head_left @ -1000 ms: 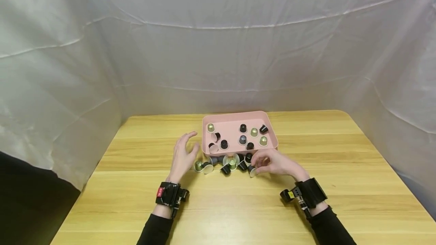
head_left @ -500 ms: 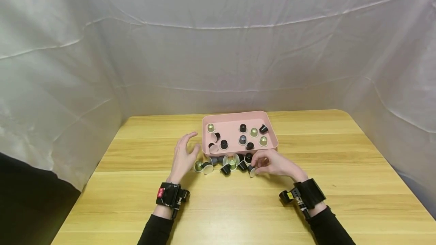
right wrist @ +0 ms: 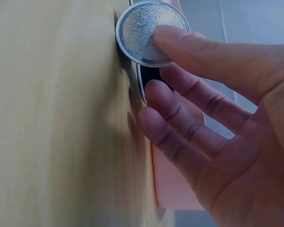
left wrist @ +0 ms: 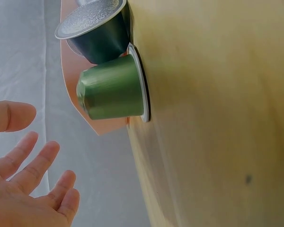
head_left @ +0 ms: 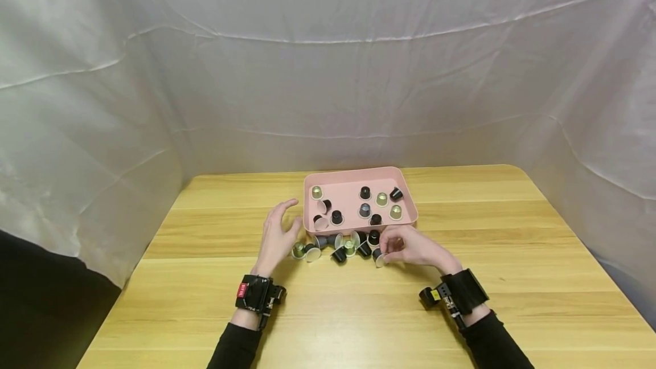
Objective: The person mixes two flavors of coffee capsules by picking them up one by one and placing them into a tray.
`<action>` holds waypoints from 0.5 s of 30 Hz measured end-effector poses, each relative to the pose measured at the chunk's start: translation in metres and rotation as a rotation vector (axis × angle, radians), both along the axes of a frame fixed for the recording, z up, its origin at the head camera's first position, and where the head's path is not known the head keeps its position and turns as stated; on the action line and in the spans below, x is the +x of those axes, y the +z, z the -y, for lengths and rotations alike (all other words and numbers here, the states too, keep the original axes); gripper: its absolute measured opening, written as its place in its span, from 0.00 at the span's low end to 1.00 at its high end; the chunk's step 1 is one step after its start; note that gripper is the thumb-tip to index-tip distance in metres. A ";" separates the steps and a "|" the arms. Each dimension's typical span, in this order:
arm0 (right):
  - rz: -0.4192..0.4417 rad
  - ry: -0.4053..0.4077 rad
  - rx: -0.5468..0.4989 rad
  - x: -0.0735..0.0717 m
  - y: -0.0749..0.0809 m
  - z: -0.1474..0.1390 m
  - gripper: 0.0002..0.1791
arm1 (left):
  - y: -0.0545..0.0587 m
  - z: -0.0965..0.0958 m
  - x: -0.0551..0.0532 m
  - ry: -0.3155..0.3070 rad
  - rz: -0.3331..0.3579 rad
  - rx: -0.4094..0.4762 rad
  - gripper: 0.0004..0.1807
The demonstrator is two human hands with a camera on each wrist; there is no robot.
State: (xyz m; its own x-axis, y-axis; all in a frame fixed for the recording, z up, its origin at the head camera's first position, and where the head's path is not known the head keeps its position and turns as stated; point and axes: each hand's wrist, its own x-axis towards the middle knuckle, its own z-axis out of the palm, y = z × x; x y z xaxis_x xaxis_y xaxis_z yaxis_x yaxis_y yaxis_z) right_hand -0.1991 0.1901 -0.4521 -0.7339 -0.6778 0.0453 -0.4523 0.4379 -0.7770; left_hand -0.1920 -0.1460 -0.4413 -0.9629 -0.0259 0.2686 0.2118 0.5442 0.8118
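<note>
My right hand [head_left: 413,245] pinches a dark coffee capsule [head_left: 378,258] lying on its side at the right end of the loose row. In the right wrist view my thumb presses the silver foil lid [right wrist: 139,35], and curled fingers reach behind it. My left hand [head_left: 273,242] hovers left of the row, fingers spread and slightly bent, holding nothing. Nearest to it a green coffee capsule [left wrist: 114,89] stands on its rim, with a tipped dark green capsule [left wrist: 100,40] beside it. Behind the row is a shallow pink tray [head_left: 348,187].
Several black, gold and grey-blue capsules are spread inside the tray, some upright, some tipped. Between my hands, more capsules, among them a light green one [head_left: 350,248], crowd the tray's front wall. The wooden table [head_left: 338,318] ends at a pale curtain [head_left: 328,84].
</note>
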 end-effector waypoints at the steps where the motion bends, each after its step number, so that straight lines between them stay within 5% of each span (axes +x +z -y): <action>1: 0.003 0.002 0.000 0.000 0.000 0.000 0.07 | 0.000 0.000 0.000 -0.001 -0.001 0.000 0.25; 15: 0.028 0.025 -0.010 0.000 0.000 -0.004 0.07 | -0.001 -0.001 0.000 0.003 -0.014 0.007 0.25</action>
State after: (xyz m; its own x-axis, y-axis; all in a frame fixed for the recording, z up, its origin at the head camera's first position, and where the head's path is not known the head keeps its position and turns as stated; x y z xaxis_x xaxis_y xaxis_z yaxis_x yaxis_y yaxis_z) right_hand -0.1992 0.1943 -0.4523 -0.7180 -0.6954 0.0314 -0.4407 0.4192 -0.7938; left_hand -0.1920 -0.1451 -0.4423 -0.9589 -0.0309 0.2820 0.2216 0.5389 0.8127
